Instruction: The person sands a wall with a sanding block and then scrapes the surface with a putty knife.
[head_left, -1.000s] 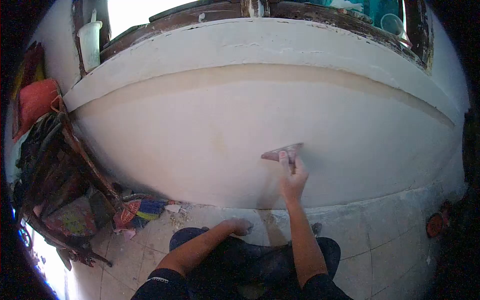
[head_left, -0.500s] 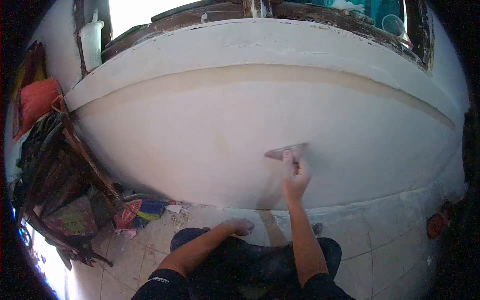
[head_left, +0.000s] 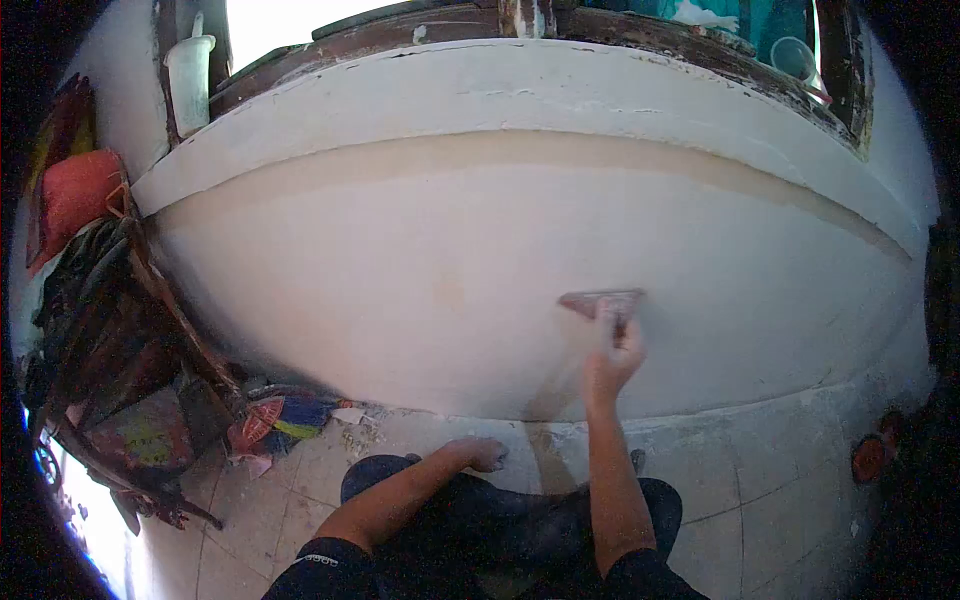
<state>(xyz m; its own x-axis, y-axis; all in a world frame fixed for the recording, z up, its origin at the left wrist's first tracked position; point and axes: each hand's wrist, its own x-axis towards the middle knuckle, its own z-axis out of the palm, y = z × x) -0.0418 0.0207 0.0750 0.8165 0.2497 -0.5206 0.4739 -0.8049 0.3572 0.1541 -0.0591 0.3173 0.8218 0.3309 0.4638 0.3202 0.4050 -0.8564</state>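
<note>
My right hand (head_left: 618,345) grips a flat, roughly triangular tool (head_left: 602,302), reddish brown with a pale straight edge. The tool lies against the white wall (head_left: 400,260) below the window ledge, right of the middle. My left hand (head_left: 482,455) rests near my left knee, low in front of the wall. Its fingers look curled together, and whatever they may hold is too small to make out.
A white container (head_left: 189,85) and a clear cup (head_left: 792,58) stand on the window ledge (head_left: 450,75). At the left are a red sack (head_left: 82,190), dark piled material and crumpled bags (head_left: 270,425). A reddish object (head_left: 870,458) lies on the floor at right.
My right hand has moved a little to the right along the wall with the tool. My left hand stays in place. The view has shifted slightly.
</note>
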